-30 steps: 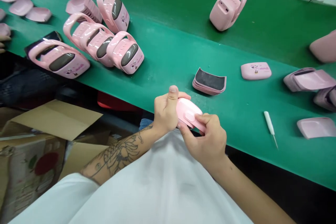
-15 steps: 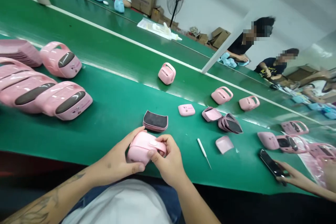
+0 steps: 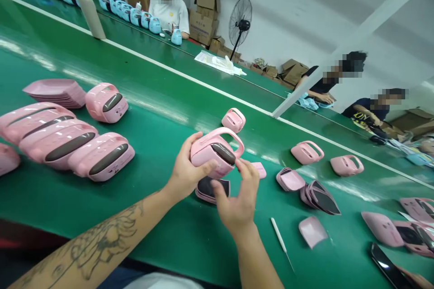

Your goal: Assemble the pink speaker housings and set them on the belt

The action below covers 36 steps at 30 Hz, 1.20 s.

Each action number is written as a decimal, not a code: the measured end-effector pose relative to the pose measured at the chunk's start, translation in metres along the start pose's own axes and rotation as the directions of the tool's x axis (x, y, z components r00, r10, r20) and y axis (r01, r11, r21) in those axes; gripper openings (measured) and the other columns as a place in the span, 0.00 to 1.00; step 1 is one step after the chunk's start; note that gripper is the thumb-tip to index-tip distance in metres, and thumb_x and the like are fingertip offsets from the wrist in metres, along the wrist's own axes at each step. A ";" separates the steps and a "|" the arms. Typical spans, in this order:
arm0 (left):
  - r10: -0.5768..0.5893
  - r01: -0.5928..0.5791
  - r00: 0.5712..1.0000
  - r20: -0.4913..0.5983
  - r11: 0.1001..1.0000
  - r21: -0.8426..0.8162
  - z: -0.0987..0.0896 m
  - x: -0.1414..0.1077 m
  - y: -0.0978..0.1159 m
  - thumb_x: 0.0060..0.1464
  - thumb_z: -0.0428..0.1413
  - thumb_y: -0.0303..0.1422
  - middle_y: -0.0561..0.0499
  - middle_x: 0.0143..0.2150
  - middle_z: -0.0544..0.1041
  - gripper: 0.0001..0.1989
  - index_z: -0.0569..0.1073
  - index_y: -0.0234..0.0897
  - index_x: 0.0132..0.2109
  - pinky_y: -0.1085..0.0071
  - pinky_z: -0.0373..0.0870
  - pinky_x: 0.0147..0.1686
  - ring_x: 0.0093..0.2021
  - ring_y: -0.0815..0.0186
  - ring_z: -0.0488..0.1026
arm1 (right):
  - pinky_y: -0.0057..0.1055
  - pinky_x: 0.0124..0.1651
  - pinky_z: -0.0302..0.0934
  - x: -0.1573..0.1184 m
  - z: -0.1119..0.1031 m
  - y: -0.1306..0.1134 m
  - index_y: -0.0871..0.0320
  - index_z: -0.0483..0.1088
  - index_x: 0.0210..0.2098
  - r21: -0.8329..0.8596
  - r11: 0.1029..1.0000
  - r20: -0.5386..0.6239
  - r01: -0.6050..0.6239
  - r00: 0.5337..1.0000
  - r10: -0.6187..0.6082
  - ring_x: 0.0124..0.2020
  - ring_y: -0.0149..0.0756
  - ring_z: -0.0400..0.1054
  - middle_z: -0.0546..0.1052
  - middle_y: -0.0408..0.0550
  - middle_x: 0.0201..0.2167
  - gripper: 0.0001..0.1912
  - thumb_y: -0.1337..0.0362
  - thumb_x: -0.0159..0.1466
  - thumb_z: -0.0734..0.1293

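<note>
My left hand [image 3: 188, 169] grips a pink handled plastic housing [image 3: 206, 156] at its left end, thumb across the front. The housing is raised above the table, its carry handle up and a dark oval panel facing me. My right hand [image 3: 239, 194] is open, thumb and fingers apart. Its fingertips are at the housing's right end; I cannot tell whether they touch. Below the housing lies a small stack of pink panels with black backing [image 3: 206, 189], partly hidden by my hands. A pink printed cover [image 3: 259, 170] shows behind my right fingers.
Several similar pink housings [image 3: 111, 158] and stacked pink panels [image 3: 56, 92] stand at left. At right lie a white-handled thin tool [image 3: 280, 235], a pink panel [image 3: 312, 231], more stacked panels [image 3: 320, 196] and a dark phone-like object [image 3: 386, 264] by another person's hand. Co-workers sit across the bench.
My left hand has lifted the pink housing up and away from me, turning its dark panel into view. My right hand has loosened from its handle and opened. The camera view has shifted.
</note>
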<state>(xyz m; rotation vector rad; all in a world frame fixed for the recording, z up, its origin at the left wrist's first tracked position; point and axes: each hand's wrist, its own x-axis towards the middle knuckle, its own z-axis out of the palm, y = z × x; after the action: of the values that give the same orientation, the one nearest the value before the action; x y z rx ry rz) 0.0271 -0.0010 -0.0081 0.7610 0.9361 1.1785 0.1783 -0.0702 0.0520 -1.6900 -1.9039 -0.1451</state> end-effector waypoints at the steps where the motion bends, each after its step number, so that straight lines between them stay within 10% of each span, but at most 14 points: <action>1: -0.032 0.034 0.999 0.031 0.996 -0.077 0.001 0.003 -0.006 0.49 0.76 0.56 0.33 0.67 0.77 0.54 0.66 0.30 0.73 0.64 0.82 0.55 0.59 0.51 0.81 | 0.45 0.70 0.74 0.001 0.006 0.001 0.60 0.64 0.72 -0.069 0.994 0.035 0.082 0.996 -0.080 0.70 0.42 0.68 0.71 0.63 0.65 0.40 0.48 0.68 0.76; 8: 0.010 0.067 0.958 0.287 0.964 -0.258 -0.016 -0.001 -0.025 0.53 0.77 0.44 0.32 0.81 0.61 0.60 0.54 0.38 0.82 0.57 0.73 0.72 0.79 0.41 0.65 | 0.41 0.66 0.76 -0.001 0.018 0.022 0.57 0.64 0.74 0.081 0.997 0.027 -0.016 1.000 0.013 0.67 0.40 0.69 0.70 0.61 0.62 0.41 0.49 0.68 0.76; 23: 0.130 -0.097 0.971 0.200 0.981 -0.167 -0.012 0.006 -0.023 0.44 0.81 0.41 0.37 0.70 0.76 0.49 0.70 0.40 0.69 0.66 0.79 0.60 0.65 0.51 0.78 | 0.30 0.52 0.76 -0.005 0.004 0.033 0.59 0.74 0.71 0.183 0.927 0.378 -0.328 0.894 0.241 0.48 0.28 0.70 0.72 0.52 0.48 0.54 0.25 0.62 0.69; 28: -0.088 0.132 0.959 0.270 0.980 -0.146 -0.020 0.013 -0.016 0.46 0.79 0.48 0.40 0.60 0.79 0.46 0.72 0.38 0.67 0.69 0.80 0.48 0.51 0.58 0.80 | 0.41 0.69 0.75 0.006 -0.003 0.036 0.54 0.59 0.82 0.219 0.976 0.355 -0.010 0.932 -0.070 0.65 0.37 0.71 0.71 0.59 0.62 0.58 0.28 0.64 0.70; 32: -0.172 0.236 0.893 0.415 0.966 -0.108 -0.027 0.018 -0.008 0.46 0.79 0.48 0.41 0.56 0.79 0.45 0.73 0.37 0.66 0.70 0.79 0.45 0.48 0.60 0.78 | 0.56 0.85 0.60 0.015 -0.009 0.029 0.51 0.38 0.87 0.202 0.960 0.414 0.192 0.872 -0.261 0.86 0.50 0.50 0.52 0.62 0.82 0.69 0.33 0.61 0.75; 36: -0.191 0.268 0.836 0.514 0.960 -0.080 -0.031 0.022 -0.004 0.46 0.79 0.47 0.38 0.59 0.79 0.43 0.73 0.37 0.65 0.67 0.81 0.47 0.51 0.56 0.80 | 0.54 0.84 0.63 0.021 -0.013 0.024 0.54 0.36 0.87 0.200 0.951 0.466 0.235 0.831 -0.303 0.85 0.49 0.53 0.56 0.63 0.80 0.70 0.34 0.62 0.75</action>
<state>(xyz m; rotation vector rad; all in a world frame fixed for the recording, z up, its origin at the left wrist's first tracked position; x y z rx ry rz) 0.0035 0.0199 -0.0291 0.7594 0.4769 0.7680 0.2047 -0.0531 0.0664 -1.4480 -2.4633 0.3368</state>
